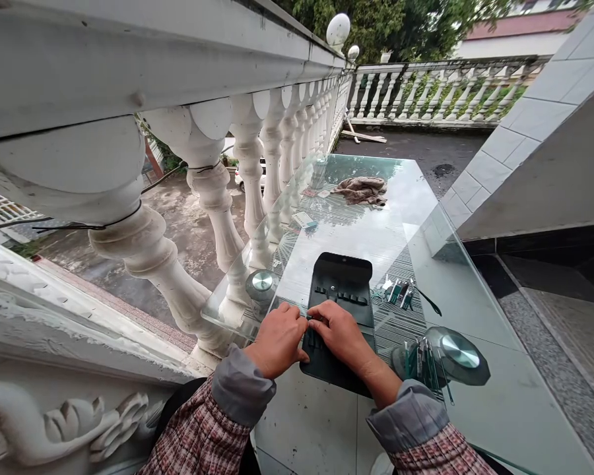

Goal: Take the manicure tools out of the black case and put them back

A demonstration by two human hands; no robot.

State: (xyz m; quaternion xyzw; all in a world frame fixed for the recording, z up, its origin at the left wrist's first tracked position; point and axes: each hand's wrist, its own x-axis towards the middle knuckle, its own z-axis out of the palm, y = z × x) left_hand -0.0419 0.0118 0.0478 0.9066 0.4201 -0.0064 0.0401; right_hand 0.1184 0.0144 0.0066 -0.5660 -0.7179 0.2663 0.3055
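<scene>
An open black tool case with elastic loops lies flat on the glass table. My left hand and my right hand rest close together on the case's near left part, fingers curled, fingertips meeting in a pinch on something small that I cannot make out. Several small metal tools lie loose on the glass just right of the case. More thin tools lie near my right wrist.
A white stone balustrade runs along the table's left side. Round metal table fittings sit under the glass. A brown cloth and a small box lie farther along. A tiled wall stands to the right.
</scene>
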